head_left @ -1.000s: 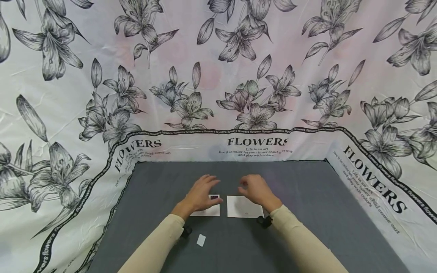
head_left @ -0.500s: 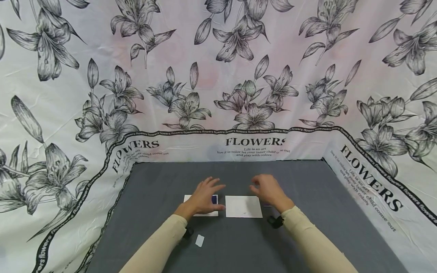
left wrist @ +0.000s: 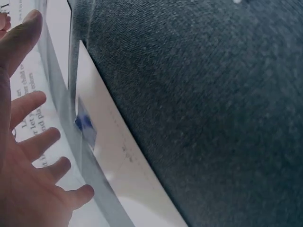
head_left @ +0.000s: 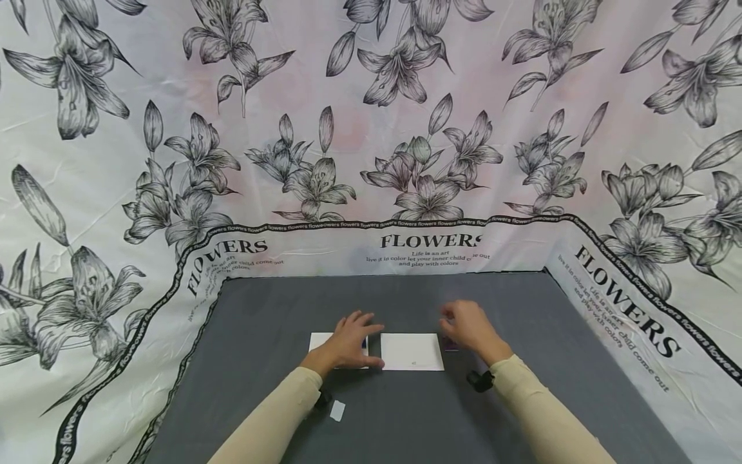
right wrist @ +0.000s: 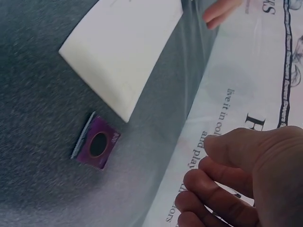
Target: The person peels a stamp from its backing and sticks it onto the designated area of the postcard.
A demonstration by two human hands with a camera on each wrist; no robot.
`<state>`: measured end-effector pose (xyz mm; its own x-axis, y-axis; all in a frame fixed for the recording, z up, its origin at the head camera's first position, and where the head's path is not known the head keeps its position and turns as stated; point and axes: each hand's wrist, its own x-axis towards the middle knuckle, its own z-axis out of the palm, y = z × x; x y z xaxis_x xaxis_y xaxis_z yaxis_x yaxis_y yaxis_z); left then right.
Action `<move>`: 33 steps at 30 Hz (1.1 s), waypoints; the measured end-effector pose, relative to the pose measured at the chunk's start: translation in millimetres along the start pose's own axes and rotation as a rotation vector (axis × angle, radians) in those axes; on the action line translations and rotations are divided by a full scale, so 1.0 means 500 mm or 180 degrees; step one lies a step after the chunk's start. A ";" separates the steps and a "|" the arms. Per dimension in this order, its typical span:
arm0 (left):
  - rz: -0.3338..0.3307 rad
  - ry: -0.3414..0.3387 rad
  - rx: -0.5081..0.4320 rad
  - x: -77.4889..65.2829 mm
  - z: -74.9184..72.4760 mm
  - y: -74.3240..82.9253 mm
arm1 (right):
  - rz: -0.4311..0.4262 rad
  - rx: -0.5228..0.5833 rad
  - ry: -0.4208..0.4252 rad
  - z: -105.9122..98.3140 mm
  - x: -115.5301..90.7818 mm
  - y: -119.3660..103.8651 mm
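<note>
The right hand (head_left: pixel 472 328) has moved away to the right: one second ago it covered the far right corner of the right white card (head_left: pixel 411 351), and now this card shows in full. Beyond its right edge a purple piece (right wrist: pixel 98 143) has come into sight, lying on the grey surface (head_left: pixel 400 422) near the card but apart from it. For the work in hand, I judge this means that the purple piece is free of the fingers at this moment. The left hand (head_left: pixel 346 343) has changed less; it still hangs over the left white card (head_left: pixel 319 340), only slightly more toward the gap between the two cards. Its fingers are spread apart and hold nothing; those of the right hand are loosely bent, the thumb close to the forefinger, and I see nothing between them.

The purple piece looks small, with a dark round spot in its middle and a paler edge along one side. The left white card carries a blue patch (left wrist: pixel 87 125); I cannot tell whether it is printed or laid there. A small white scrap (head_left: pixel 337 410) lies nearer to the person
</note>
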<state>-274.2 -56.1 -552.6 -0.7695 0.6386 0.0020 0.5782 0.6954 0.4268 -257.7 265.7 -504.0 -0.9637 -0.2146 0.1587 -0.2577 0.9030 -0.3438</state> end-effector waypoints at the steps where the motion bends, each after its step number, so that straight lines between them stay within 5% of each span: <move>1: -0.0028 -0.0022 -0.0005 0.000 0.002 0.001 | 0.0000 -0.0001 0.0006 0.001 -0.002 0.003; 15: -0.0250 -0.0099 0.0114 0.004 0.025 0.007 | 0.0108 -0.0017 -0.0001 0.019 -0.026 0.034; 33: -0.0276 -0.0009 0.0254 0.013 0.033 0.019 | 0.0320 0.0010 -0.0128 0.053 -0.035 0.073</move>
<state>-269.3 -40.2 -563.4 -0.8169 0.5757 -0.0345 0.5292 0.7721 0.3519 -252.0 292.6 -543.6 -0.9867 -0.1378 0.0861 -0.1597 0.9195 -0.3591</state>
